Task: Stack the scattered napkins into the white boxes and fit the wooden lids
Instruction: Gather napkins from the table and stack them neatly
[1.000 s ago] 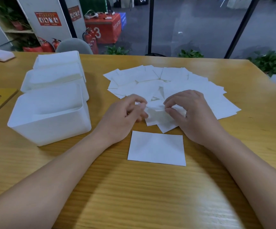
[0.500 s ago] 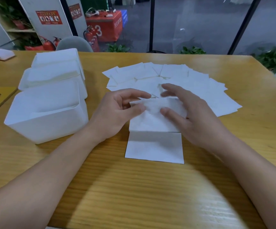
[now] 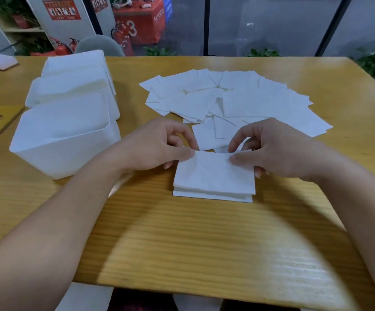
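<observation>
I see both hands low over the near middle of the wooden worktop [image 3: 182, 243], each with a grip on the same napkin [image 3: 213, 169]. The left hand [image 3: 157, 147] pinches its far left corner between thumb and curled fingers; the right hand [image 3: 278, 151] pinches the far right corner the same way, its other fingers curled below the edge. That napkin lies over a small stack of napkins [image 3: 211, 196] whose lower edges peek out beneath it, squarely in front of me. Just beyond the hands the scattered napkins [image 3: 238, 102] spread in an overlapping fan across the middle of the worktop. To the left stand three white boxes in a row running away from me: the nearest box [image 3: 65, 142] is open-topped and close beside the left wrist, the middle box [image 3: 70, 90] touches it behind, and the far box [image 3: 76, 61] sits behind that. A wooden lid [image 3: 0, 120] lies flat at the left edge, partly out of view.
</observation>
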Demonstrator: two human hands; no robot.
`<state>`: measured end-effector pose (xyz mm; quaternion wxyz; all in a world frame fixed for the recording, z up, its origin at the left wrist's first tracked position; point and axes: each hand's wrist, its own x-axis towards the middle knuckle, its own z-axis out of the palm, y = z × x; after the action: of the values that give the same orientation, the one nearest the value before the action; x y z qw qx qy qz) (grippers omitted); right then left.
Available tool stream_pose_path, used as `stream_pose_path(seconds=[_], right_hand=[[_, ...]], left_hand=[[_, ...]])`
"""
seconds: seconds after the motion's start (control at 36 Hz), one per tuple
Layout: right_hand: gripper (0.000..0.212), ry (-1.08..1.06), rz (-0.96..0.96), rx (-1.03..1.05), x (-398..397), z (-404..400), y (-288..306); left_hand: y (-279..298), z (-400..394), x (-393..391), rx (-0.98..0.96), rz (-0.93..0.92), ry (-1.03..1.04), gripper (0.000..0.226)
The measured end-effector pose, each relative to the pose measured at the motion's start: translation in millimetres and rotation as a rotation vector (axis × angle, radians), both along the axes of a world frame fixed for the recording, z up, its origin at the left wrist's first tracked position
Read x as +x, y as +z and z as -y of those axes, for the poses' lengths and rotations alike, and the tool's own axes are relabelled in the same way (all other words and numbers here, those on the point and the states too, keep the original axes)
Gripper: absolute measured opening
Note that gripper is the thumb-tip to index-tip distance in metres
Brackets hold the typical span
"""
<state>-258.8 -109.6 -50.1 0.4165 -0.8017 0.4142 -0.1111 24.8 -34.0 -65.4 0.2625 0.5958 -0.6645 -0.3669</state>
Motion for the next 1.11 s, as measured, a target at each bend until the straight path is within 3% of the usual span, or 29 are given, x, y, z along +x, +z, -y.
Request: stream_pose_path(seconds=[0.17,0.5,0.61,0.72,0.81,0.94,1.06,1.11], right_hand=[[0.01,0.012,-0.085,-0.024,2.2,-2.2,-1.9],[0.017,0.017,-0.081,-0.047,3.5,-0.8,-5.6],[0.021,0.018,-0.138,-0.154,3.1,0.6,-6.3],[0.017,-0.02,-0.032,-0.306,3.3,-0.7,-7.5],[0.011,0.092,-0.013,-0.376,9.0,-5.0,-10.7],[0.037,0.298,-0.181,-0.447,17.3,-9.6,-25.4],[0.013,0.314,-0.224,-0.467,21.1,-12.3,-25.7],[0.03,0.303,-0.21,-0.493,21.9,-12.2,-26.7]], left_hand=[[1.6,-2.3,-3.5,0.006,0.071,-0.034,0.008],[8.1,-5.6,-2.5,0.032,0.109,-0.068,0.019],[4.4,-5.0,0.1,0.007,0.138,-0.05,0.014],[2.1,-2.9,2.5,-0.096,0.151,0.02,0.008],[-4.4,1.7,3.5,-0.204,0.176,0.114,0.012],[-13.8,5.5,3.5,-0.221,0.22,0.165,0.011],[-14.4,4.6,-1.8,-0.204,0.22,0.157,0.007],[-14.0,3.9,-4.2,-0.2,0.205,0.17,0.009]])
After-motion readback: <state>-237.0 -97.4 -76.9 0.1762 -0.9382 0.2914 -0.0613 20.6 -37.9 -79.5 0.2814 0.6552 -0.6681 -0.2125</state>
